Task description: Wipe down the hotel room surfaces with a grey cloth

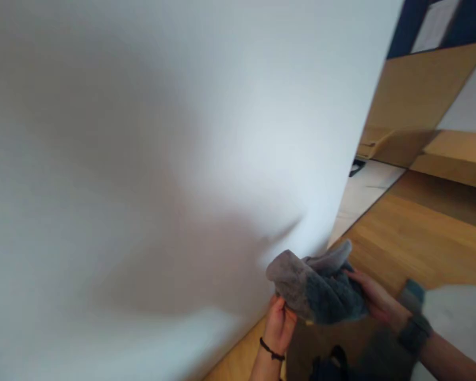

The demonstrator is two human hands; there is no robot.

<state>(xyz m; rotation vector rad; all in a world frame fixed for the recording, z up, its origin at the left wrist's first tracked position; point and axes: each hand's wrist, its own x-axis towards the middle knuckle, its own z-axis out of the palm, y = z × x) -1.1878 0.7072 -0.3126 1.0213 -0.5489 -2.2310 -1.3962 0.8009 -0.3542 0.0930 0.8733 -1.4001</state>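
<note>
A grey plush cloth (313, 291), paler on the left and bluish-grey on the right, is held bunched in the air close to the white wall. At its lower left edge, the fingers of my left hand (278, 324) are closed on it; a thin dark band circles that wrist. My right hand (375, 299) grips the opposite end from the right, its fingertips partly hidden by the folds. A wide dark band (415, 332) sits on the right wrist. Loose flaps of the fabric stick up along the top.
The white wall (162, 159) fills the left and middle. Wooden floor (404, 233) lies to the right, below wooden furniture (428, 100). A rounded white surface (460, 317) stands at the lower right. Dark, blurred items (333, 365) are at the bottom edge.
</note>
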